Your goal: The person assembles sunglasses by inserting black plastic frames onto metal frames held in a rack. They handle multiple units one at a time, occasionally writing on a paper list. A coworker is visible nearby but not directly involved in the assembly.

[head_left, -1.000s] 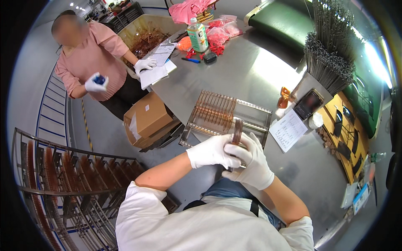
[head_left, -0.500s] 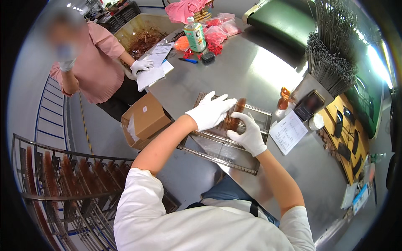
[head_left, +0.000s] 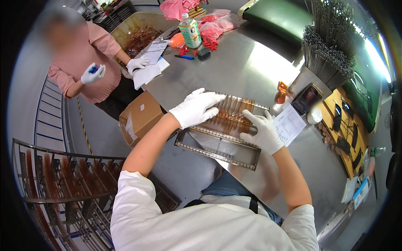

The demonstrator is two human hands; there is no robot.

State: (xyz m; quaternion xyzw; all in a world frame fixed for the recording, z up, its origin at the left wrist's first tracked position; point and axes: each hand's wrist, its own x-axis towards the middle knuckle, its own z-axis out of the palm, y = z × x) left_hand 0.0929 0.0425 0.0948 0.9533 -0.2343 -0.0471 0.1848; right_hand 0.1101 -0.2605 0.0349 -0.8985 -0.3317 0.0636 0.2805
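Observation:
A rectangular metal rack tray (head_left: 217,155) lies at the near edge of the steel table. Its far half holds rows of thin brown sausage-like sticks (head_left: 234,109); its near half is bare. My left hand (head_left: 194,108), in a white glove, lies flat on the left end of the rows with its fingers spread. My right hand (head_left: 261,131), also gloved, rests at the rows' right end, fingertips touching the sticks. Neither hand grips anything.
A co-worker in a pink top (head_left: 90,62) stands at the left, one gloved hand on papers (head_left: 146,69). A cardboard box (head_left: 140,117) sits below the table edge. Green bottle (head_left: 190,31), metal skewer bundle (head_left: 331,58), paper sheet (head_left: 289,124), loaded rack trolley (head_left: 63,184).
The brown stick that both hands held up a second ago is out of them. Both hands have moved forward onto the rows in the tray and flattened.

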